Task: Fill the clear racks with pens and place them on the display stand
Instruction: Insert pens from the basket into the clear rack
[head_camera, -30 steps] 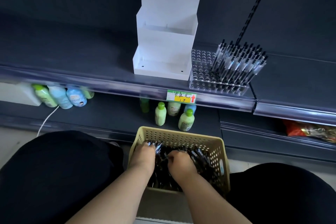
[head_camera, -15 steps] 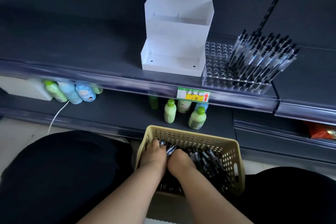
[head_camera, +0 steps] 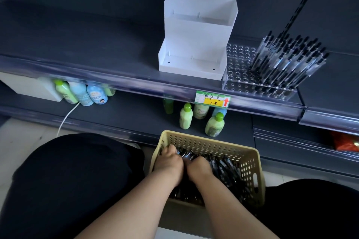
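Shelf (head_camera: 97, 44) is carrying the white display stand (head_camera: 196, 31), with the clear rack (head_camera: 240, 68) sitting just beside it on the right, its right half holding leaning racked pens (head_camera: 287, 62). Below, the yellow basket (head_camera: 250, 163) is holding loose pens (head_camera: 223, 165). Left grip (head_camera: 169, 163) is curling, it seems, round a bunch of them; right grip (head_camera: 200, 168) is lying just beside it, fingers buried, so I cannot tell its hold.

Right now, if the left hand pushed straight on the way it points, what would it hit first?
The loose pens in the basket: the left hand has its fingers down among them. Beyond those, probably the basket's far holed wall, though depth is hard to judge.
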Demonstrator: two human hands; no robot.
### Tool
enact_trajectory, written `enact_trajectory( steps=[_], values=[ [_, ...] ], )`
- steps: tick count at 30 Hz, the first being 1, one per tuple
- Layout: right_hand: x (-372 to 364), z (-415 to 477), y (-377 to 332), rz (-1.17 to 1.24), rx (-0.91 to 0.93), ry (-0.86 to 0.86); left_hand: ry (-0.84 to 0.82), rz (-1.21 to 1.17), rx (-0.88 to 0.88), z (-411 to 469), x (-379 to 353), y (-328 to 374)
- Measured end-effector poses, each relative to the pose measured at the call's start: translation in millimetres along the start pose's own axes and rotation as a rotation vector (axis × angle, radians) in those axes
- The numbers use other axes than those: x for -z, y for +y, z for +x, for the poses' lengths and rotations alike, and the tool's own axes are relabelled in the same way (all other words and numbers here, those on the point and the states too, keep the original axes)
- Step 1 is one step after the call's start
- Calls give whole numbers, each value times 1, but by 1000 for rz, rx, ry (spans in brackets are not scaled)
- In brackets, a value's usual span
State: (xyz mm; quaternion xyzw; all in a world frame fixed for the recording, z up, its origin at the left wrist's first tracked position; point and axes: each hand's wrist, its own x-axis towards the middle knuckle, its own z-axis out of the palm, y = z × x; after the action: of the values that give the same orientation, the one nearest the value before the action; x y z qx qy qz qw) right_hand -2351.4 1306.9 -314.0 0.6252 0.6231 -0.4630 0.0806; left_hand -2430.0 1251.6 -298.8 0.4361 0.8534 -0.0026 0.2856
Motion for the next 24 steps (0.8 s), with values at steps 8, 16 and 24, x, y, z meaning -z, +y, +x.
enact_trajectory(
  steps=[8,16,24],
  values=[
    [10,-7,-1,241,99,72,131,-210,27,-4,7,4],
    [40,-37,-10,354,220,312,247,-500,-59,-22,19,20],
    [87,-68,-24,281,534,455,411,-577,-204,-46,54,52]
  ],
)
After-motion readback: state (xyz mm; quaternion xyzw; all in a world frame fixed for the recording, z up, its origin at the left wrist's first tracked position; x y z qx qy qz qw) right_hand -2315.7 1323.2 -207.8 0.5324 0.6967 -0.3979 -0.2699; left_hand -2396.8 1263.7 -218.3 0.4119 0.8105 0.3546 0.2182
